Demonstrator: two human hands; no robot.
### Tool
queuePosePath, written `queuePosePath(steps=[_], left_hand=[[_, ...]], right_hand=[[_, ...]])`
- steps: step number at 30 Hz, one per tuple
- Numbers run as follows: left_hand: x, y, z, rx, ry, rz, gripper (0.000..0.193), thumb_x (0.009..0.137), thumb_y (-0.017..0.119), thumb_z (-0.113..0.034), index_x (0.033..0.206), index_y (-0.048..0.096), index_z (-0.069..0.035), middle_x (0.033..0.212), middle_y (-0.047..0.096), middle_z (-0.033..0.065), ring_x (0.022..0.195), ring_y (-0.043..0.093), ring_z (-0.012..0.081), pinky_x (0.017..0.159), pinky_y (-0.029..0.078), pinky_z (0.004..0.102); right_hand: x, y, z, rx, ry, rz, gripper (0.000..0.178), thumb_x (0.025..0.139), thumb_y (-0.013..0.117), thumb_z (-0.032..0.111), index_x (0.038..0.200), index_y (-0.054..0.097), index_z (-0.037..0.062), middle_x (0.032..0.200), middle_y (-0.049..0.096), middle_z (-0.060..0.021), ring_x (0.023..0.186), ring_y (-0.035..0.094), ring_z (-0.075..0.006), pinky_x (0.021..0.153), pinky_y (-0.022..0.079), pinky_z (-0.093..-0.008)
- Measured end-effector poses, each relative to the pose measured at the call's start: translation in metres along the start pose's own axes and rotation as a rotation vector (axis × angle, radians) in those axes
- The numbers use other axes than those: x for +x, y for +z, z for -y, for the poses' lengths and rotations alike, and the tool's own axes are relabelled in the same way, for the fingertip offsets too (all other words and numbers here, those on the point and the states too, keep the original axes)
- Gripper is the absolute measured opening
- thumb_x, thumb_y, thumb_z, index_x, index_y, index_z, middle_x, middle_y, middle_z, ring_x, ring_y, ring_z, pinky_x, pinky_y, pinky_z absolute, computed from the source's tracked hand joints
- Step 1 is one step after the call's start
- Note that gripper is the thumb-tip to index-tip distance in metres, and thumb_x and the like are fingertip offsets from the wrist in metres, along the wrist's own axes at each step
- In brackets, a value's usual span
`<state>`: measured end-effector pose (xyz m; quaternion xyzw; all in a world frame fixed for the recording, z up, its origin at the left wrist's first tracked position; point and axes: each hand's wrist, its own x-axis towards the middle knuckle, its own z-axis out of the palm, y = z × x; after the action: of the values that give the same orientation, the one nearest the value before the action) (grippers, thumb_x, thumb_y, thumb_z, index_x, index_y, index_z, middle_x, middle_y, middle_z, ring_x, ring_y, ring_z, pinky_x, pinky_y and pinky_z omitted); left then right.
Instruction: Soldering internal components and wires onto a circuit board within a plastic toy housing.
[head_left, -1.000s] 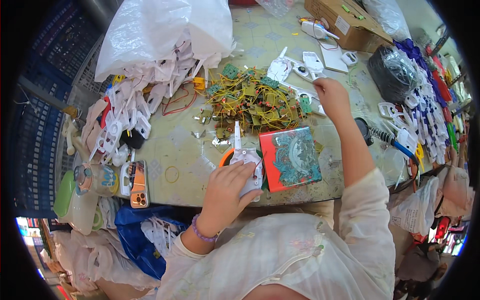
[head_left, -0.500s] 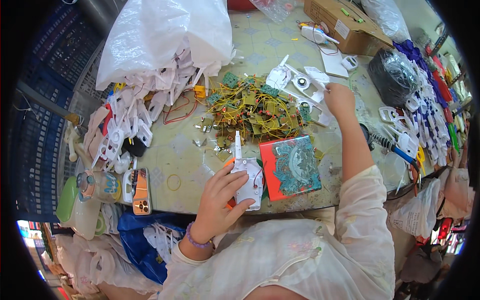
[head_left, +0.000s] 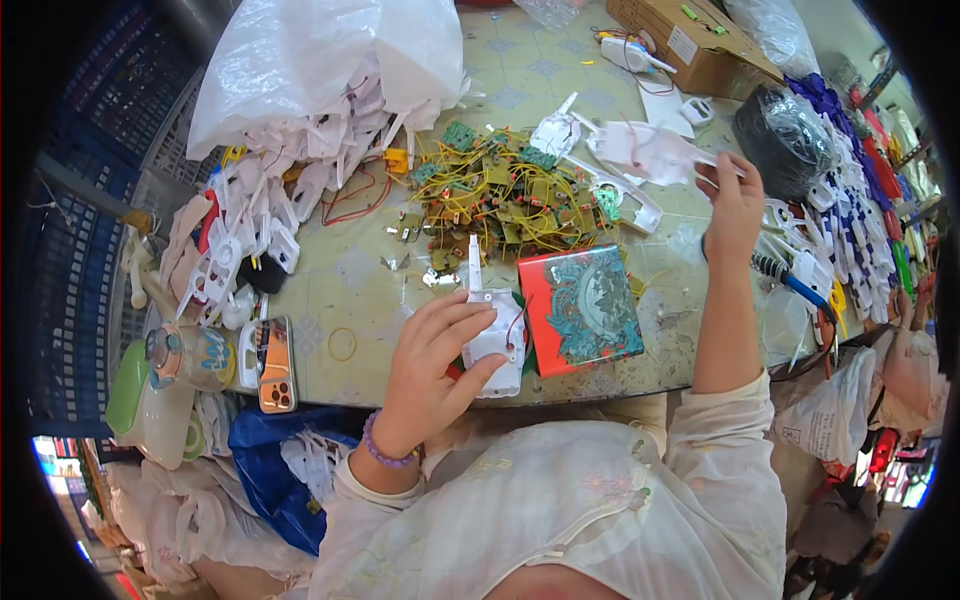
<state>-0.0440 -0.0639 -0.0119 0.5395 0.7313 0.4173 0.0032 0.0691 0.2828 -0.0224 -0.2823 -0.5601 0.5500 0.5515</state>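
Note:
In front of me a white plastic shell (head_left: 497, 345) with a long narrow stem points away from me, a dark red wire lying in it. My left hand (head_left: 435, 350) rests at its left edge, fingers stretched out and thumb apart, touching but not wrapped round it. Further off to the right, my right hand (head_left: 733, 200) pinches the narrow end of another white plastic shell (head_left: 645, 152), smeared by motion. Below that lifted piece lies a white shell part (head_left: 640, 213). Beside it is a pile of green circuit boards (head_left: 510, 200) with yellow wires.
A red box with a teal patterned top (head_left: 590, 310) lies right of the near shell. White parts spill from a white sack (head_left: 330, 70) at the left. A phone (head_left: 277, 365) and jar (head_left: 190, 355) stand near left. A blue-handled soldering iron (head_left: 800, 300) sits right; a cardboard box (head_left: 700, 45) stands behind.
My right hand has lifted the white shell by its end and moved right with it. My left hand has stayed by the near shell, its fingers shifted slightly left.

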Motion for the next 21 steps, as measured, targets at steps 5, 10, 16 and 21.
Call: queuePosePath(steps=[5, 10, 16, 21], left_hand=[[0.017, -0.009, 0.012, 0.048, 0.074, -0.003, 0.03, 0.075, 0.072, -0.013, 0.103, 0.064, -0.004, 0.106, 0.064, 0.0105, 0.104, 0.057, 0.0321, 0.089, 0.044, 0.0412], [0.081, -0.006, 0.034, 0.124, 0.179, 0.089, 0.02, 0.077, 0.068, -0.009, 0.096, 0.067, -0.006, 0.098, 0.064, 0.0103, 0.098, 0.057, 0.0296, 0.087, 0.044, 0.0396], [0.136, 0.04, 0.056, 0.486, 0.367, 0.217, 0.009, 0.076, 0.066, -0.013, 0.083, 0.071, -0.011, 0.086, 0.063, 0.0022, 0.088, 0.057, 0.024, 0.076, 0.043, 0.0385], [0.165, 0.058, 0.068, 0.626, 0.349, 0.197, 0.011, 0.072, 0.068, -0.017, 0.082, 0.07, -0.013, 0.085, 0.061, 0.0032, 0.093, 0.056, 0.0239, 0.082, 0.041, 0.0392]], right_hand=[[-0.023, -0.022, -0.02, -0.038, 0.113, 0.023, 0.018, 0.093, 0.056, 0.01, 0.103, 0.052, -0.0031, 0.095, 0.062, -0.0137, 0.085, 0.065, -0.0179, 0.075, 0.054, -0.0258], [-0.055, -0.021, -0.041, -0.194, 0.276, 0.113, 0.015, 0.091, 0.055, 0.006, 0.101, 0.053, -0.005, 0.096, 0.061, -0.0125, 0.087, 0.065, -0.0176, 0.074, 0.054, -0.026], [-0.081, -0.025, -0.029, -0.695, -0.174, 0.222, 0.022, 0.08, 0.066, 0.014, 0.097, 0.062, 0.0015, 0.108, 0.062, -0.0131, 0.104, 0.057, -0.0281, 0.092, 0.042, -0.0385], [-0.099, -0.029, -0.008, -0.696, -0.317, 0.367, 0.018, 0.08, 0.066, 0.011, 0.096, 0.062, 0.0043, 0.112, 0.06, -0.0143, 0.108, 0.054, -0.031, 0.094, 0.04, -0.0394]])
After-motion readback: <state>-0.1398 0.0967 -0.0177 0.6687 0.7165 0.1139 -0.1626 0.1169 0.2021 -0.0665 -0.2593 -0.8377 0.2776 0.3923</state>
